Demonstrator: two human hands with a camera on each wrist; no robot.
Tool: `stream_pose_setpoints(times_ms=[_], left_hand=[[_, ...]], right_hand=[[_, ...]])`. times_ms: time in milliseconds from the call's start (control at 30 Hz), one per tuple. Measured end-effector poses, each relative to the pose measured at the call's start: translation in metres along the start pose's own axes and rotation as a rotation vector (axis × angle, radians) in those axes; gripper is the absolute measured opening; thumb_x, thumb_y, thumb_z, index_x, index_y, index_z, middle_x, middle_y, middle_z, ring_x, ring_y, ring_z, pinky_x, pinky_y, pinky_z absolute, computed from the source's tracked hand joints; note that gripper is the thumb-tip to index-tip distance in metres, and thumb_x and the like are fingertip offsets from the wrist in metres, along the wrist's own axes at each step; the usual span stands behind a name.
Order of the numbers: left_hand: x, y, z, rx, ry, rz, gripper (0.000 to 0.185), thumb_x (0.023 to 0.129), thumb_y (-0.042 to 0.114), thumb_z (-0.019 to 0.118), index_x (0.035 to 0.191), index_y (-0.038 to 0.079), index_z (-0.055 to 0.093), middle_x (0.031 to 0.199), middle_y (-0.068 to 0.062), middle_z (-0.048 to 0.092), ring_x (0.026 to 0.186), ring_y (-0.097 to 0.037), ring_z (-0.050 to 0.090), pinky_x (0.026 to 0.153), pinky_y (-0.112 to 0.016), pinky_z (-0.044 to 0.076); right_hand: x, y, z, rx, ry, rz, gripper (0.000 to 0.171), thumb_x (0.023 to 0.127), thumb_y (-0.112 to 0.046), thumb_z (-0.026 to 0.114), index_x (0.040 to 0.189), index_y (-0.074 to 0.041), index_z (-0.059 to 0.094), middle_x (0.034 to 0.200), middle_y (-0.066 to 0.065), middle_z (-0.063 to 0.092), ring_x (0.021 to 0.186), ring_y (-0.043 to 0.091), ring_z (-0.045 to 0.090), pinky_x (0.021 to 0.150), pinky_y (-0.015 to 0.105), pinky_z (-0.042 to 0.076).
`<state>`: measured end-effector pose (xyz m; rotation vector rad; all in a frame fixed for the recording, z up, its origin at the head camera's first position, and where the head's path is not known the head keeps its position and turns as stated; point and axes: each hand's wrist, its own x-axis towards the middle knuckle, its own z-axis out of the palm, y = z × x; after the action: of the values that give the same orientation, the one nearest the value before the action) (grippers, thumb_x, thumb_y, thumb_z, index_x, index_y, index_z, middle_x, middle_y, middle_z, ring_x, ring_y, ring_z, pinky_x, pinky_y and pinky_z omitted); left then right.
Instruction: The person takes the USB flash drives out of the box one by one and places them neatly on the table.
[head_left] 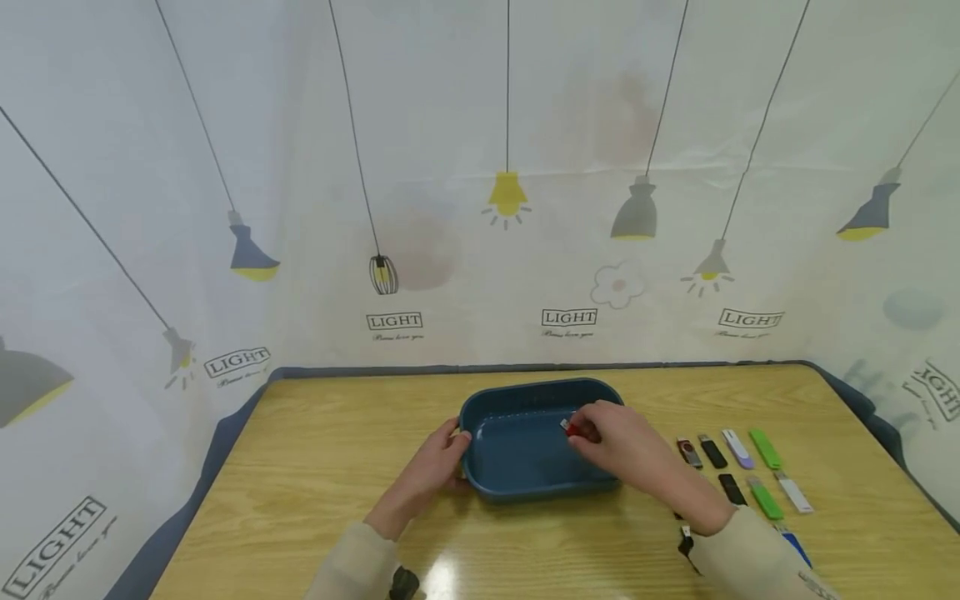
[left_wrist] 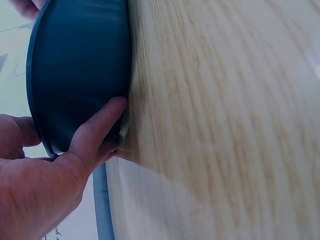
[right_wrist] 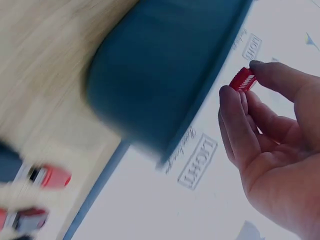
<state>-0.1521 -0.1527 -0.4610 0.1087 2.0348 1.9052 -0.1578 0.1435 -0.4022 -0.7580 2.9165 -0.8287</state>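
A dark blue rectangular tray (head_left: 517, 458) with raised walls sits on the wooden table. At its left end my left hand (head_left: 431, 462) grips it, thumb over the rim and fingers against the outer wall. My right hand (head_left: 618, 442) is over the right part of the tray, pinching a small red USB flash drive (head_left: 572, 428) between thumb and fingertips. Its silver plug points left in the head view. In the right wrist view the red body of the drive has a ridged side, and its far end is hidden by the fingers.
Right of the tray several USB drives lie in rows: a red and grey one (head_left: 689, 452), black ones (head_left: 712, 451), a white and purple one (head_left: 738, 448), green ones (head_left: 765, 448), a white one (head_left: 793, 492) and a blue one (head_left: 793, 545). A lamp-printed cloth (head_left: 465, 333) hangs behind the table.
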Motion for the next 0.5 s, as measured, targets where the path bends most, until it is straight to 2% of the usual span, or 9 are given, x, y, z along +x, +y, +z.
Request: stream_pose_setpoints(times_ms=[200,400,500], left_hand=[[-0.001,0.001,0.001,0.009,0.006,-0.01,0.054,0.114,0.017,0.035,0.16,-0.007,0.021,0.157,-0.036,0.034,0.138,-0.051,0.044,0.087,-0.055,0.06],[-0.001,0.002,0.001,0.009,0.009,-0.016,0.054,0.114,0.017,0.035,0.16,-0.007,0.02,0.157,-0.037,0.034,0.136,-0.05,0.047,0.087,-0.055,0.06],[-0.002,0.002,0.001,0.012,0.016,-0.013,0.055,0.114,0.017,0.035,0.16,-0.007,0.02,0.156,-0.037,0.035,0.136,-0.05,0.047,0.087,-0.054,0.06]], right_hand=[[-0.029,0.013,-0.022,0.033,-0.001,0.128,0.009,0.096,-0.014,0.074,0.103,-0.009,0.075,0.089,-0.006,0.067,0.079,0.008,0.062,0.066,0.028,0.055],[-0.057,0.03,-0.037,-0.001,0.06,0.175,0.013,0.094,-0.017,0.077,0.104,-0.008,0.075,0.089,-0.007,0.069,0.079,0.009,0.063,0.065,0.027,0.055],[-0.071,0.04,-0.044,0.025,0.046,0.221,0.018,0.095,-0.016,0.075,0.108,-0.004,0.074,0.092,-0.004,0.07,0.081,0.011,0.065,0.066,0.027,0.056]])
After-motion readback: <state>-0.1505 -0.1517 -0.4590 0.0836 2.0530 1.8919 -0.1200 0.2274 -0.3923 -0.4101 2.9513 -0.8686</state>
